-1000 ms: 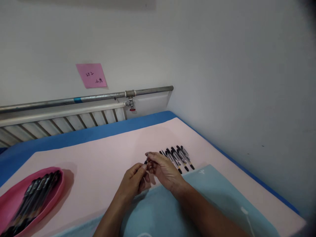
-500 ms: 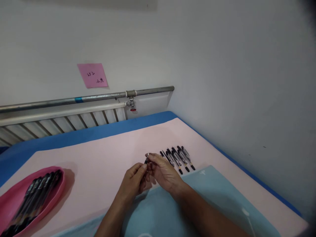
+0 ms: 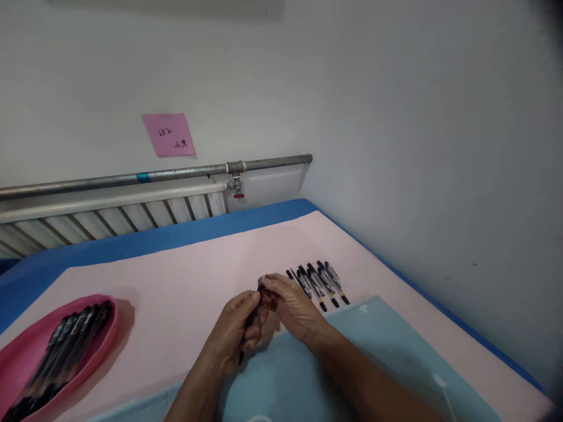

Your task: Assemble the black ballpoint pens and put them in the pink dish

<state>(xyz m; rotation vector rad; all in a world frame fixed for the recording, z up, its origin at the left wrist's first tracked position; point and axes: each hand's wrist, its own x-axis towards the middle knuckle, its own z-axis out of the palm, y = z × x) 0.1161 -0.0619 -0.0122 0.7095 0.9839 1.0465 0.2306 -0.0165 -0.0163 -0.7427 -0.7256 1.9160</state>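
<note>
Over the near side of the table, my two hands meet around a dark pen [image 3: 251,317]. My left hand [image 3: 233,328] is closed round its barrel, and the lower end pokes out beneath the fingers. At the upper end, the thumb and fingers of my right hand [image 3: 292,308] pinch the pen; a small pale glint shows there, too small to name. Just beyond my right hand lies a row of several clear-barrelled pens with black caps [image 3: 323,282], side by side on the pink sheet [image 3: 176,293].
A pink oval basin [image 3: 112,334] at the left holds several dark pens [image 3: 65,346]. A light-blue cloth [image 3: 365,340] covers the near edge. Behind the blue table border [image 3: 189,228] run a radiator [image 3: 118,220] and metal pipe [image 3: 185,173]; a wall rises at the right.
The left hand has turned slightly, so more of the dark pen shows below its fingers. The right fingers remain at the upper end. The view has shifted a little.
</note>
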